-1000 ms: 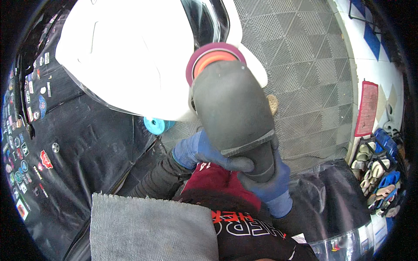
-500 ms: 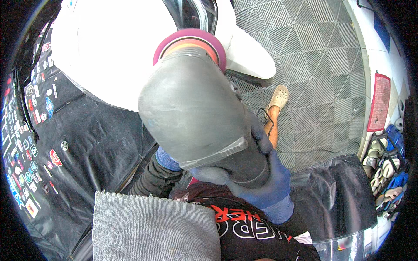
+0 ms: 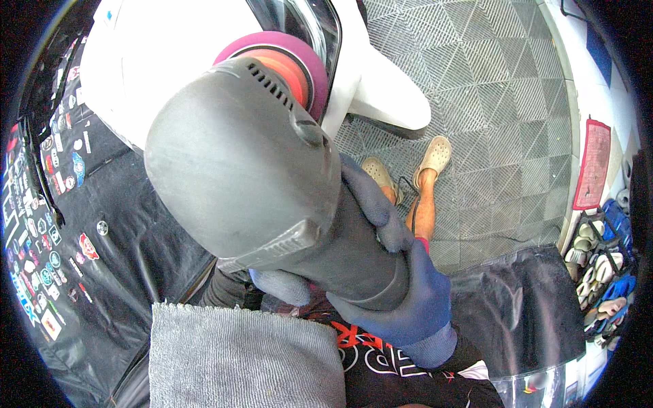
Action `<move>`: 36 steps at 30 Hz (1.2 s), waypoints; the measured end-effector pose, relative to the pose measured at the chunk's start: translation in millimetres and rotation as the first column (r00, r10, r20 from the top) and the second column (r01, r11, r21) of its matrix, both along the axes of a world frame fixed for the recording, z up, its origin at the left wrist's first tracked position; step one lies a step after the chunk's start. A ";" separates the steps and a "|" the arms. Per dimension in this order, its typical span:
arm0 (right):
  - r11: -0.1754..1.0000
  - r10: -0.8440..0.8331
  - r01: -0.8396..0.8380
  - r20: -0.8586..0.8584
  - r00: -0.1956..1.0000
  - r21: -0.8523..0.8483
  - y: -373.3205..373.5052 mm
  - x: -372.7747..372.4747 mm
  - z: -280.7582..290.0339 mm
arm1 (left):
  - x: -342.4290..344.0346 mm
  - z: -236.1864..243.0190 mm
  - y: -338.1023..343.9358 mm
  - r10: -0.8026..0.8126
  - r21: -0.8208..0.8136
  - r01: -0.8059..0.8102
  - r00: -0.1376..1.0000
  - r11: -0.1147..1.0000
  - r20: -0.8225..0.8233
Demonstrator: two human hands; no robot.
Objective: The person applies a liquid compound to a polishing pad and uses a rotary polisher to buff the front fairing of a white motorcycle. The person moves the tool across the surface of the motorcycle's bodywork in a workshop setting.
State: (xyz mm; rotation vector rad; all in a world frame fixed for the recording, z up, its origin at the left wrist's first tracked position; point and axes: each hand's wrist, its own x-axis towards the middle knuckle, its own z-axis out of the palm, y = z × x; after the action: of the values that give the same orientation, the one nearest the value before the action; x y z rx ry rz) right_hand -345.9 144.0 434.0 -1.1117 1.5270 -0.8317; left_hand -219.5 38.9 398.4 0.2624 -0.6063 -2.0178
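A dark grey power polisher (image 3: 238,156) fills the middle of the view, its head pointing up and left. Its round purple pad (image 3: 299,58) with an orange backing is over a white vehicle body panel (image 3: 163,61); the polisher's body hides whether the pad touches it. In a blue glove with grey fingers, my right hand (image 3: 401,292) is closed round the polisher's rear handle. My left hand (image 3: 282,285) is mostly hidden under the polisher, with a grey-blue gloved part showing below the body. How its fingers sit cannot be seen.
A glossy dark lamp or window (image 3: 330,41) and a protruding white part (image 3: 394,95) adjoin the panel. Black sheeting with stickers (image 3: 129,211) lies left. A grey towel (image 3: 248,357) is close below. Another person's feet in beige clogs (image 3: 434,155) stand on grey floor tiles (image 3: 503,143).
The polisher has swung left, its head tilting so vents and the pad's right side show. My right hand has followed slightly. A second beige clog has come into view.
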 end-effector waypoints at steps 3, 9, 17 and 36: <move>0.999 0.004 -0.005 0.028 1.000 0.042 -6.3 -5.2 4.8 | 11.4 4.7 -7.7 -0.074 0.059 0.070 0.995 0.996 0.063; 0.998 0.033 -0.034 0.021 0.999 0.048 -31.6 -14.7 18.7 | 7.2 2.5 -11.2 -0.034 0.151 0.040 0.999 0.988 -0.040; 0.998 0.023 -0.028 0.092 0.996 0.049 -46.6 -19.7 14.4 | 34.2 9.1 -20.3 -0.189 -0.081 0.200 0.974 0.976 0.123; 0.965 0.034 -0.123 0.353 0.935 0.233 21.1 -0.2 -17.8 | 28.5 -20.7 9.1 -0.208 -0.126 0.207 0.978 0.970 0.003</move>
State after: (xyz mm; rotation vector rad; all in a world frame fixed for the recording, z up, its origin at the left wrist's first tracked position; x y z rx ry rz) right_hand -346.0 165.1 416.2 -0.7855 1.2421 -0.7110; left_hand -191.1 48.0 377.7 0.1166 -0.7780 -2.1691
